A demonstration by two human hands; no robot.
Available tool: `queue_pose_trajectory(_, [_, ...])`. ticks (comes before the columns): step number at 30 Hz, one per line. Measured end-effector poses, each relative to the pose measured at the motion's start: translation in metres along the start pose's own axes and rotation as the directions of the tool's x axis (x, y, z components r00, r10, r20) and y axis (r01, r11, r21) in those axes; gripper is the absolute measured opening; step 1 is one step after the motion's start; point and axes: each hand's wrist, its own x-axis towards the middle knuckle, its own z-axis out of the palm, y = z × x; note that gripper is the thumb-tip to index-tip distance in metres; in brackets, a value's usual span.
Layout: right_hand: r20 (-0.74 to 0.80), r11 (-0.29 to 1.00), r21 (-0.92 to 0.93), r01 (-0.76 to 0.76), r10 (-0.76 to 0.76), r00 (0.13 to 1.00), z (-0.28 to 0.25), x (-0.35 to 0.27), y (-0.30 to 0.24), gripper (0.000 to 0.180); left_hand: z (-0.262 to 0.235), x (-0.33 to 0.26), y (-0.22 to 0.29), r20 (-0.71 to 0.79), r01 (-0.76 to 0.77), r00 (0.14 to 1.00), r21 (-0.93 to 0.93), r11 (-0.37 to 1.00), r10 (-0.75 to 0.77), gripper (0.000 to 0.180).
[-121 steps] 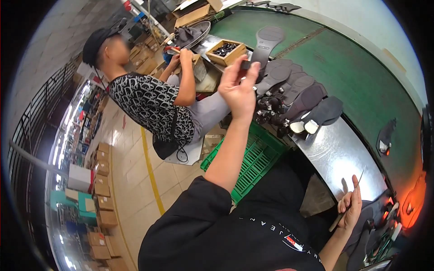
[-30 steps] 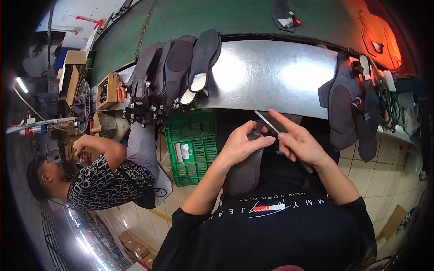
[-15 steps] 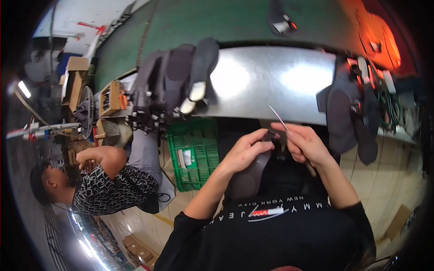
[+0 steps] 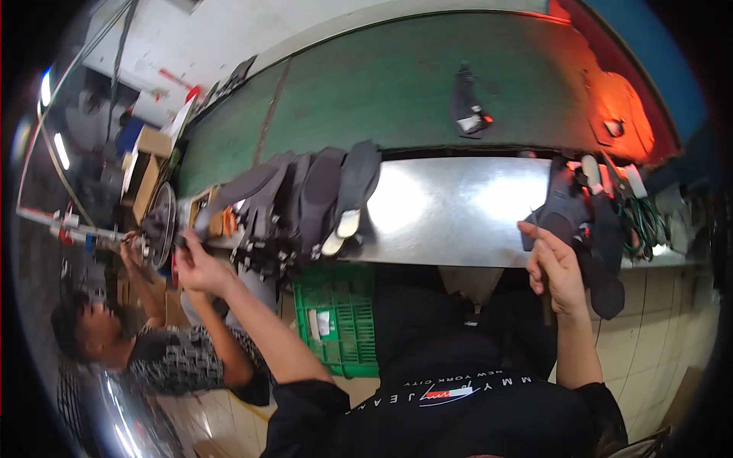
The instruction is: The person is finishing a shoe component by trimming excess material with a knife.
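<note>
My left hand (image 4: 205, 267) is stretched out to the far left, its fingers closed on the dark end of a grey, sole-shaped fabric piece (image 4: 248, 183). That piece slants up and right over a row of similar dark pieces (image 4: 319, 183) along the metal plate's left side. Over the plate's right end, my right hand (image 4: 557, 271) grips a thin pointed tool (image 4: 533, 217), like an awl; its handle shows below the palm. Close beside the right hand lie more dark grey pieces (image 4: 563, 210), partly hanging off the edge.
A shiny metal plate (image 4: 458, 217) fronts a green bench surface (image 4: 366, 91), where one dark piece (image 4: 464, 99) lies under orange light. Below is a green crate (image 4: 355, 324). Another person (image 4: 183, 362) sits at left, near a fan (image 4: 164, 225). Green cable (image 4: 645, 221) lies at right.
My left hand has swung from my lap far left, carrying the grey piece. My right hand has moved right and slightly away with the tool. The view has tilted up; the other person's arms have shifted.
</note>
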Motion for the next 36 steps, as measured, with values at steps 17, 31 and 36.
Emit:
queue_pose_trajectory(17, [-0.219, 0.937, -0.054, 0.344, -0.347, 0.912, 0.010, 0.087, 0.021, 0.027, 0.149, -0.168, 0.126, 0.815, 0.438, 0.528, -0.020, 0.899, -0.240, 0.044])
queue_pose_trajectory(31, [-0.052, 0.363, -0.875, 0.319, -0.726, 0.685, 0.008, 0.103, 0.028, 0.021, 0.319, -0.310, 0.092, 0.744, -0.115, 0.625, 0.389, 0.914, -0.238, 0.062])
queue_pose_trajectory(36, [-0.102, 0.428, -0.852, 0.300, -0.700, 0.707, 0.017, 0.099, 0.022, 0.023, 0.310, -0.294, 0.080, 0.679, 0.288, 0.669, 0.138, 0.948, -0.302, 0.038])
